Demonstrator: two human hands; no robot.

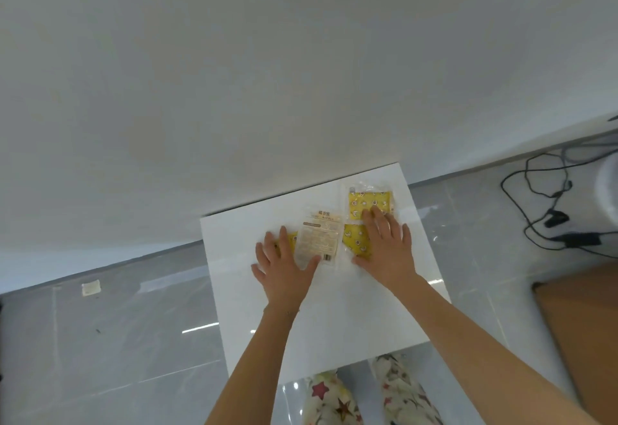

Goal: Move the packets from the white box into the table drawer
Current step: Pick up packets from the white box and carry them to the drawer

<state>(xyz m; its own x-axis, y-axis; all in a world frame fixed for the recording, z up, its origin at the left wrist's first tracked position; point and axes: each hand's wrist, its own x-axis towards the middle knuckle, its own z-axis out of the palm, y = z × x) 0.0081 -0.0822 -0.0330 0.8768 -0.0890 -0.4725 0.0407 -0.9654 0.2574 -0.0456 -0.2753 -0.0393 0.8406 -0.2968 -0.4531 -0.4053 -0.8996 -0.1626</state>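
Several clear packets lie on the small white table (pixel 334 317). A packet with its beige printed label up (pixel 319 235) sits in the middle. A yellow patterned packet (pixel 369 200) lies at the far right, another yellow one (pixel 355 240) is just in front of it, and a fourth peeks out at the left (pixel 293 236). My left hand (pixel 284 264) rests flat on the left packet, its thumb touching the label packet. My right hand (pixel 388 244) lies flat with straight fingers over the two yellow packets. No white box or drawer is visible.
The table stands against a white wall on a glossy grey tiled floor. Black cables and adapters (pixel 555 217) lie on the floor at the right, beside a brown board (pixel 582 331). A small white scrap (pixel 91 288) lies on the floor at the left.
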